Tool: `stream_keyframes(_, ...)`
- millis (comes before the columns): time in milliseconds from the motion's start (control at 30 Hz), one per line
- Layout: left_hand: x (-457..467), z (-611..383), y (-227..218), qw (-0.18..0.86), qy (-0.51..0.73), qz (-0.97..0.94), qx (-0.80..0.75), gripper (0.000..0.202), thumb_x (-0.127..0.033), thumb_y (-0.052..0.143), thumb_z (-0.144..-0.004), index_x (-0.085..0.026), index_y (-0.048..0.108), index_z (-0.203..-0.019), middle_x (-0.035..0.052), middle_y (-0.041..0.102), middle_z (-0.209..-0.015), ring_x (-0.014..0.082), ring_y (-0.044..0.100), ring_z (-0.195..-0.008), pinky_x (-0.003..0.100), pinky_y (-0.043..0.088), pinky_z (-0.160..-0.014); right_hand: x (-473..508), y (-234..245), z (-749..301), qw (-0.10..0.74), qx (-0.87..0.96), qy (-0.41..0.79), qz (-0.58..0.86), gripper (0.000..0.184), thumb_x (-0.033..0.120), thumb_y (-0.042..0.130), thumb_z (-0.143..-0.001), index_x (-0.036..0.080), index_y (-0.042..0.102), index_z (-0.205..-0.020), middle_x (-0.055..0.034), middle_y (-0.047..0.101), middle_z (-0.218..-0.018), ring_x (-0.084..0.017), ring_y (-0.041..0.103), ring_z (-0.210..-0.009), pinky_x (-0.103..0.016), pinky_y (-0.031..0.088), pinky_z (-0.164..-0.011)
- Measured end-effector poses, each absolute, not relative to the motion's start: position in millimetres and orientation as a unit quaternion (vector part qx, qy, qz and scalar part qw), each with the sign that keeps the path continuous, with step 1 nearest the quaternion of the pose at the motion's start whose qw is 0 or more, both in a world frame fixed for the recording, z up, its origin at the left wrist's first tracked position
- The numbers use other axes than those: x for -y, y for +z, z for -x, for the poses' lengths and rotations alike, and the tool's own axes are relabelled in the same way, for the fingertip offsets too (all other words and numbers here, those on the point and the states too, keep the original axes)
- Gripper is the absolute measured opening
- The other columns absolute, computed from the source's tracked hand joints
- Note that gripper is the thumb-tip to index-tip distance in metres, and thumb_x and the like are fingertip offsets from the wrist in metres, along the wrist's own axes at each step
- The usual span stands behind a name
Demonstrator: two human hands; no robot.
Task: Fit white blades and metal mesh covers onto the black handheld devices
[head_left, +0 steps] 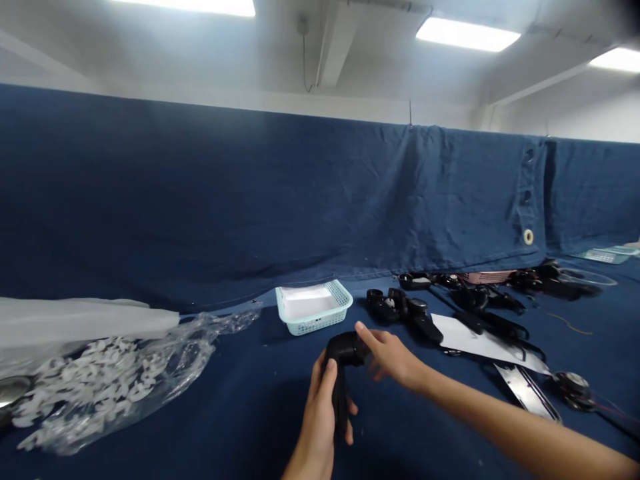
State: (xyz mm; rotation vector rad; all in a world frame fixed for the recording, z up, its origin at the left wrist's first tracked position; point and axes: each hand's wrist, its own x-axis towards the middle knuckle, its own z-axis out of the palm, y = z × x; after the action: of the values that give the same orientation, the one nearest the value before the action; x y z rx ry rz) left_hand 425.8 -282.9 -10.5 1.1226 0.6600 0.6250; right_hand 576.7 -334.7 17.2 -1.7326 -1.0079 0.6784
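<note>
A black L-shaped device [343, 348], with an upright handle and a short round head bent to the right, is in front of me above the blue cloth. My left hand [320, 413] is wrapped around its handle, thumb on the near side and fingertips showing on the right. At the right end of the head, my right hand [387, 357] is closed with thumb and fingers against it; its lower fingers are slightly blurred. Whether a small part sits between those fingers, I cannot tell. Just behind stands a light blue basket [320, 325] with a white sheet inside.
On the left lies a clear plastic bag [185, 377] of white plastic pieces [107, 370], beside a dark round dish [15, 393]. Black device parts [400, 307], white paper [480, 343], a metallic strip [525, 390] and a wired round part [574, 387] lie right. A blue curtain [225, 193] hangs behind.
</note>
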Motion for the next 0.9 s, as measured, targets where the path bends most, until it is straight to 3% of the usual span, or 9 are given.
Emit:
stream_keyframes(100, 286, -422, -22, 0.777, 0.281, -0.475, -0.303, 0.067, -0.062, 0.047, -0.088, -0.018, 0.039, -0.139, -0.0020, 0.053, -0.057, 0.0132, 0.053, -0.046, 0.015, 0.035, -0.033, 336, 18, -575, 0.483, 0.472, 0.234, 0.699, 0.049, 0.054, 0.061, -0.084, 0.020, 0.059, -0.119, -0.0082, 0.067, -0.108, -0.022, 0.065, -0.095, -0.032, 0.056, -0.077)
stream_keyframes(167, 288, -420, -29, 0.782, 0.286, -0.464, -0.301, 0.068, -0.063, 0.047, -0.087, -0.018, 0.040, -0.137, -0.0001, 0.055, -0.062, 0.0136, 0.055, -0.048, 0.015, 0.035, -0.032, 336, 16, -574, 0.464, 0.499, 0.227, 0.695, 0.041, 0.045, 0.070, -0.078, 0.021, 0.065, -0.111, -0.0043, 0.069, -0.099, -0.021, 0.065, -0.092, -0.031, 0.052, -0.083)
stream_keyframes(233, 290, -417, -35, 0.784, 0.293, -0.457, -0.301, 0.067, -0.063, 0.048, -0.087, -0.020, 0.040, -0.138, 0.0005, 0.057, -0.064, 0.0131, 0.055, -0.048, 0.015, 0.034, -0.032, 334, 11, -572, 0.445, 0.502, 0.233, 0.704, 0.034, 0.048, 0.066, -0.081, 0.019, 0.069, -0.098, -0.0035, 0.070, -0.081, -0.020, 0.066, -0.078, -0.032, 0.053, -0.076)
stream_keyframes(333, 290, -413, -42, 0.781, 0.302, -0.455, -0.303, 0.067, -0.061, 0.054, -0.085, -0.025, 0.039, -0.139, -0.0012, 0.057, -0.059, 0.0131, 0.054, -0.046, 0.014, 0.034, -0.032, 328, -2, -570, 0.427, 0.476, 0.266, 0.721, 0.052, 0.060, 0.045, -0.090, 0.014, 0.068, -0.088, -0.0046, 0.065, -0.062, -0.019, 0.065, -0.055, -0.031, 0.053, -0.055)
stream_keyframes(400, 288, -412, -47, 0.782, 0.302, -0.453, -0.303, 0.068, -0.061, 0.055, -0.084, -0.026, 0.038, -0.140, -0.0018, 0.057, -0.055, 0.0126, 0.052, -0.043, 0.014, 0.034, -0.033, 324, -10, -569, 0.429, 0.462, 0.282, 0.724, 0.060, 0.064, 0.034, -0.092, 0.013, 0.066, -0.093, -0.0066, 0.065, -0.066, -0.021, 0.066, -0.057, -0.030, 0.053, -0.049)
stream_keyframes(500, 283, -411, -54, 0.793, 0.293, -0.441, -0.302, 0.069, -0.063, 0.050, -0.086, -0.023, 0.037, -0.140, -0.0008, 0.057, -0.053, 0.0126, 0.049, -0.040, 0.016, 0.035, -0.032, 322, -14, -567, 0.458, 0.464, 0.263, 0.712, 0.049, 0.058, 0.043, -0.091, 0.018, 0.058, -0.112, -0.0088, 0.067, -0.095, -0.022, 0.068, -0.084, -0.029, 0.056, -0.062)
stream_keyframes(567, 279, -412, -58, 0.801, 0.286, -0.431, -0.300, 0.070, -0.064, 0.047, -0.086, -0.020, 0.037, -0.140, 0.0000, 0.057, -0.053, 0.0139, 0.050, -0.041, 0.017, 0.036, -0.031, 322, -15, -566, 0.476, 0.472, 0.246, 0.700, 0.041, 0.051, 0.053, -0.088, 0.019, 0.055, -0.114, -0.0085, 0.065, -0.105, -0.021, 0.065, -0.091, -0.030, 0.056, -0.070)
stream_keyframes(733, 275, -413, -63, 0.812, 0.281, -0.417, -0.296, 0.073, -0.063, 0.047, -0.087, -0.017, 0.032, -0.141, 0.0002, 0.057, -0.054, 0.0149, 0.051, -0.043, 0.018, 0.037, -0.032, 327, -15, -564, 0.481, 0.500, 0.247, 0.676, 0.040, 0.038, 0.067, -0.079, 0.018, 0.056, -0.113, -0.0071, 0.065, -0.107, -0.020, 0.065, -0.095, -0.032, 0.054, -0.082)
stream_keyframes(900, 277, -410, -59, 0.817, 0.270, -0.421, -0.286, 0.069, -0.061, 0.047, -0.088, -0.024, 0.031, -0.144, 0.0001, 0.058, -0.056, 0.0154, 0.054, -0.044, 0.017, 0.037, -0.030, 337, -12, -568, 0.457, 0.508, 0.240, 0.690, 0.039, 0.037, 0.072, -0.076, 0.019, 0.063, -0.110, -0.0067, 0.068, -0.103, -0.023, 0.065, -0.092, -0.034, 0.053, -0.077)
